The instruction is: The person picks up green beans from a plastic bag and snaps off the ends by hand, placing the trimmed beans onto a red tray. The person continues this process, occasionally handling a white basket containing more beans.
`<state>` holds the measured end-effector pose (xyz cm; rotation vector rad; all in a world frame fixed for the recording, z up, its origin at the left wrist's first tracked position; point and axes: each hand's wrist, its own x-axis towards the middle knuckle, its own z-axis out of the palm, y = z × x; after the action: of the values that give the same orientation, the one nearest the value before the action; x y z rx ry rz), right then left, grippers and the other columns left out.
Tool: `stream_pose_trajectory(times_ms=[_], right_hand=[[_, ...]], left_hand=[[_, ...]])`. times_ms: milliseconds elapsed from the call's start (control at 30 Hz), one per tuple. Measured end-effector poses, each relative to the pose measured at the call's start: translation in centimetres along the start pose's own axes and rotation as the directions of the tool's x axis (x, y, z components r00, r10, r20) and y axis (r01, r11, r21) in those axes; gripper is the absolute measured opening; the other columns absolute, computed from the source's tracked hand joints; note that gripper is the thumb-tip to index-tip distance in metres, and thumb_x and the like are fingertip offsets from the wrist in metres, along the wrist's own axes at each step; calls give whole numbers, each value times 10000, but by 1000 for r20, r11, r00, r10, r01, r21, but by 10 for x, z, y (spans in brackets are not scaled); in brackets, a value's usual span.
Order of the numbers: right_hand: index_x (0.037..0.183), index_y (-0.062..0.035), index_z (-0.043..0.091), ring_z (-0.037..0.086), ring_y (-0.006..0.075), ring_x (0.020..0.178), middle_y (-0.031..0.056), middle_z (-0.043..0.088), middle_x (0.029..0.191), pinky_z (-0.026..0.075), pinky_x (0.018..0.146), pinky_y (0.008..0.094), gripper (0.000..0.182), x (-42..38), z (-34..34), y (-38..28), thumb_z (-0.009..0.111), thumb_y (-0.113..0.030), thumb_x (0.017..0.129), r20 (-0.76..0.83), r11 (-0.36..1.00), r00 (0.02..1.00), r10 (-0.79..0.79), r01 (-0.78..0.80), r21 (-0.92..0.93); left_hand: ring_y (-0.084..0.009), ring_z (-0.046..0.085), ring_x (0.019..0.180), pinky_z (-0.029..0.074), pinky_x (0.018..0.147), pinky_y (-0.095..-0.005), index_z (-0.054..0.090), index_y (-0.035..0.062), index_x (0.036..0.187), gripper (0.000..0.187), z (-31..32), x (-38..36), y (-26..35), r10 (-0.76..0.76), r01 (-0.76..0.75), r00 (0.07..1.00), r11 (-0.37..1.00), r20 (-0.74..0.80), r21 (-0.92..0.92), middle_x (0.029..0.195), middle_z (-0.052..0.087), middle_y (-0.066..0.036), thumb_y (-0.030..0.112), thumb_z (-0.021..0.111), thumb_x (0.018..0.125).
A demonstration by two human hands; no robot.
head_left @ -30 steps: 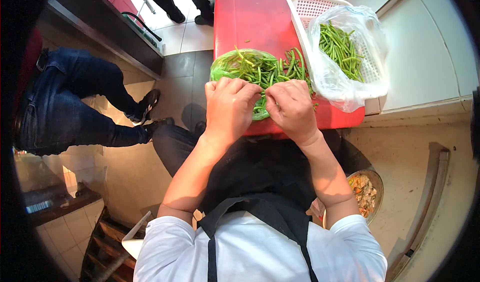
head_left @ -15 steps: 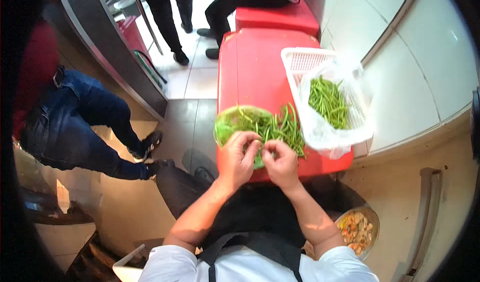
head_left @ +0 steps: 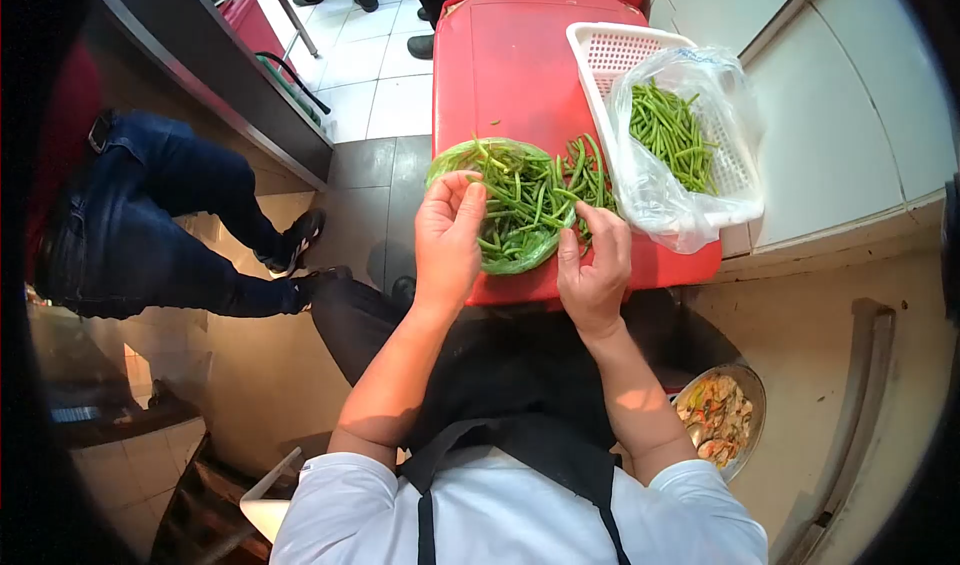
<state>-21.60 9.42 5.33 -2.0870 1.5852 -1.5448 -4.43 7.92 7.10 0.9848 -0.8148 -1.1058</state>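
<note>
My left hand is at the left rim of a bowl-like container lined with a green plastic bag. Its thumb and forefinger are pinched together; whatever they hold is too small to make out. Green beans fill the bag. Over its right side is my right hand, thumb and forefinger apart, with the forefinger tip close to one bean. More loose beans lie to the right of the bag. A clear plastic bag of cut beans rests in a white basket.
Everything stands on a red table-like surface beside a tiled wall. A pan of mixed food sits low at my right. On the left is a person in jeans; other people's legs show at the back.
My hands were together at the bag's front edge, fingertips meeting. They have separated, left hand to the left and right hand to the right. The view has tilted downward.
</note>
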Motion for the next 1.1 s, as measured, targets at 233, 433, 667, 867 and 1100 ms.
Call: stream_pose_trajectory(times_ms=[233,433,667,867,1100], right_hand=[[990,-35,695,641,315,897,120,651,909,519,809,417,171,31,7,-21,735,-47,824,143,982,985,-100,75,173],[929,-34,673,642,320,851,116,652,889,523,779,413,127,28,18,-20,700,-8,808,122,983,990,-75,52,178],[948,-21,655,615,199,751,87,624,851,506,702,315,57,9,30,-18,631,-25,897,262,553,864,431,-482,680],[1058,-23,648,631,266,752,127,645,885,522,697,357,142,-11,6,8,640,-27,916,177,955,962,206,-238,179],[1122,-16,663,669,346,924,168,685,1004,544,820,419,230,-17,0,29,665,-18,892,107,988,982,153,-155,11]], left_hand=[[-47,455,699,379,633,-196,604,53,1112,104,6,-5,1,-29,30,999,998,26,-50,839,554,30,128,595,1039],[-54,470,724,390,647,-201,603,68,1122,96,4,-7,-5,-53,57,998,985,25,-164,877,566,28,120,583,1043],[-99,517,818,427,699,-274,601,170,1143,103,9,-17,-11,-406,413,904,747,135,-521,978,605,29,189,535,1066],[-111,526,776,424,697,-291,597,154,1091,75,-3,-7,-6,-479,447,870,670,115,-592,936,632,24,199,569,1038],[-52,513,736,425,664,-251,613,35,1112,141,44,24,8,-48,52,998,992,31,-116,982,665,-33,128,620,1006]])
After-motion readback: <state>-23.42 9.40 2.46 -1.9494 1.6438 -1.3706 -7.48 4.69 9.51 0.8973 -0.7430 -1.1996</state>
